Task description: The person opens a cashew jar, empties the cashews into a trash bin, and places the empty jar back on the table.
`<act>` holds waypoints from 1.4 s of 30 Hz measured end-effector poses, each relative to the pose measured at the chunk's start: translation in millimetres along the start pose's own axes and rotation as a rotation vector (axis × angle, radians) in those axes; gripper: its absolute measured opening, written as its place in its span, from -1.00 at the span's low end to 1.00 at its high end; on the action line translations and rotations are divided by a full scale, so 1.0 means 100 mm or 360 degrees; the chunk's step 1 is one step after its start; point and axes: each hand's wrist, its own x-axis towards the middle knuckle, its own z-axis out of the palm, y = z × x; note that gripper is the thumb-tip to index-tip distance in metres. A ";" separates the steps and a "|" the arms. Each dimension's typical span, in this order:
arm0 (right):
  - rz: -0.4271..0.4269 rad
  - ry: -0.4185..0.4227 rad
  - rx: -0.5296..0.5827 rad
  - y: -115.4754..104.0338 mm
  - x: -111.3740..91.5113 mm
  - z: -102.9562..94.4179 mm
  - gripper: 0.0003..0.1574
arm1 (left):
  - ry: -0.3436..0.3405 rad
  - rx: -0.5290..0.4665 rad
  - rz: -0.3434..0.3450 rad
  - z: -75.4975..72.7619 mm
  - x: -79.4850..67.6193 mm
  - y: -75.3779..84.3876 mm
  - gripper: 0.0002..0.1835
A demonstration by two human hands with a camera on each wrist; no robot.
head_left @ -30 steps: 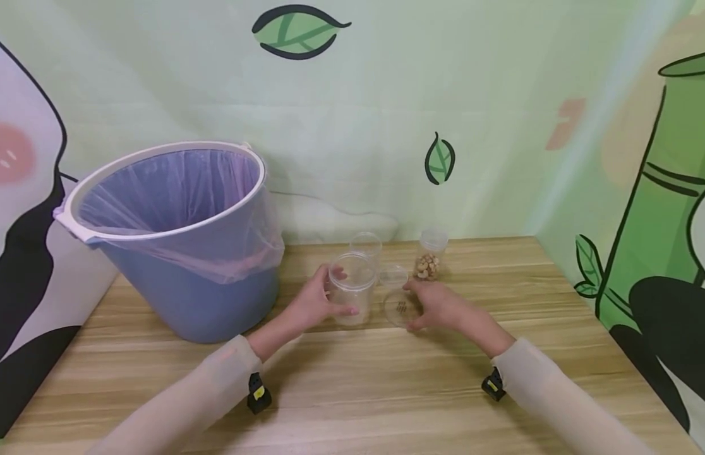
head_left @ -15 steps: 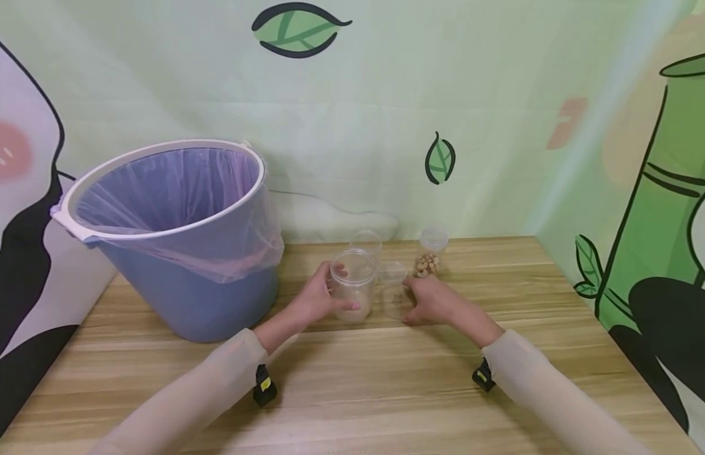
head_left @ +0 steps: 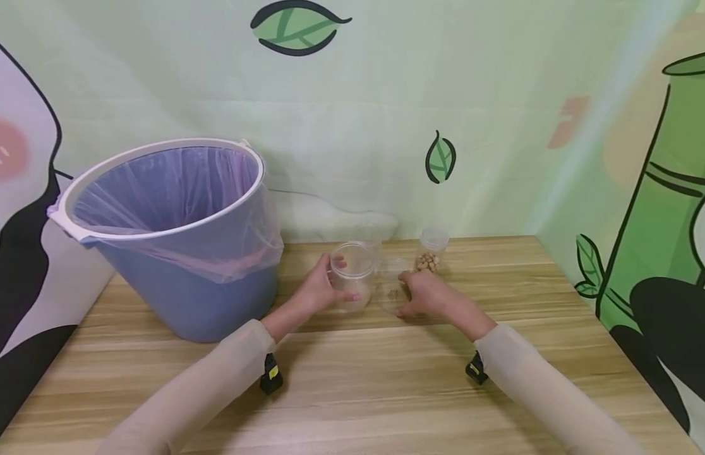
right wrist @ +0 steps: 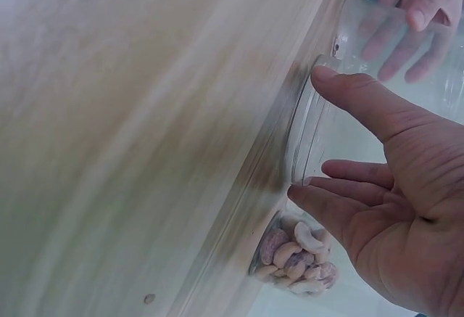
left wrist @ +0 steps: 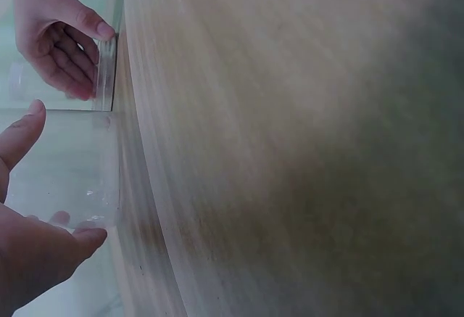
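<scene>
My left hand (head_left: 318,291) grips a clear plastic jar (head_left: 352,287), thumb in front and fingers behind. The jar stands upright on the table with its mouth uncovered. My right hand (head_left: 432,297) holds a round clear lid (head_left: 391,296) by its edge, between thumb and fingers. In the right wrist view the lid (right wrist: 308,132) lies flat on or just above the wood, right beside the jar (right wrist: 399,52). Small dark print shows on the lid's top. Just behind my right hand stands a smaller clear jar of cashews (head_left: 428,260), partly hidden.
A big blue bin (head_left: 216,297) with a pale rim and a translucent liner stands at the left. Faint clear containers, hard to make out, are behind the gripped jar. The wooden table (head_left: 375,392) ends at a printed green backdrop (head_left: 352,145).
My right hand has shifted left with the lid, closer to the jar. My left hand and the jar have moved slightly away from me, toward the backdrop.
</scene>
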 end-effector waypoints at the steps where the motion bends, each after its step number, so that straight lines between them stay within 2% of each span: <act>1: 0.0011 -0.0005 -0.0008 -0.01 0.01 0.00 -0.05 | 0.0001 0.0004 -0.0002 0.00 0.01 0.00 -0.03; 11: 0.0023 -0.0025 -0.0002 -0.04 0.07 0.02 -0.06 | 0.0011 0.0018 0.0008 0.01 0.07 -0.03 -0.01; 12: 0.0025 -0.0023 0.0000 -0.04 0.07 0.02 -0.07 | 0.0008 0.0011 0.0008 0.02 0.07 -0.04 0.00; 19: 0.0014 -0.0003 0.0005 -0.03 0.05 0.03 -0.53 | -0.0003 0.0000 0.0023 0.02 0.06 -0.05 0.01; 24: -0.0063 0.0020 -0.0010 -0.02 0.04 0.04 -0.55 | -0.0027 0.0026 0.0028 0.01 0.06 -0.05 0.03; 26: -0.0082 0.0012 -0.0013 -0.03 0.03 0.04 -0.50 | -0.0034 0.0060 0.0042 0.00 0.05 -0.06 0.06; 30: -0.0080 -0.0023 -0.0007 -0.04 0.00 0.04 -0.17 | -0.0037 0.0104 0.0132 -0.03 0.01 -0.06 0.15; 32: -0.0090 -0.0005 -0.0011 -0.05 -0.02 0.03 -0.11 | -0.0025 0.0112 0.0194 -0.06 -0.02 -0.02 0.15; 36: -0.0129 0.0080 -0.0003 -0.07 -0.07 -0.05 -0.21 | 0.0034 0.0147 0.0336 -0.15 -0.10 0.14 0.08; 39: -0.0154 0.0129 0.0015 -0.09 -0.12 -0.17 -0.28 | 0.0096 0.0230 0.0469 -0.22 -0.14 0.26 0.01; 42: -0.0149 0.0153 0.0031 -0.11 -0.18 -0.30 -0.28 | 0.0149 0.0331 0.0558 -0.27 -0.19 0.35 -0.05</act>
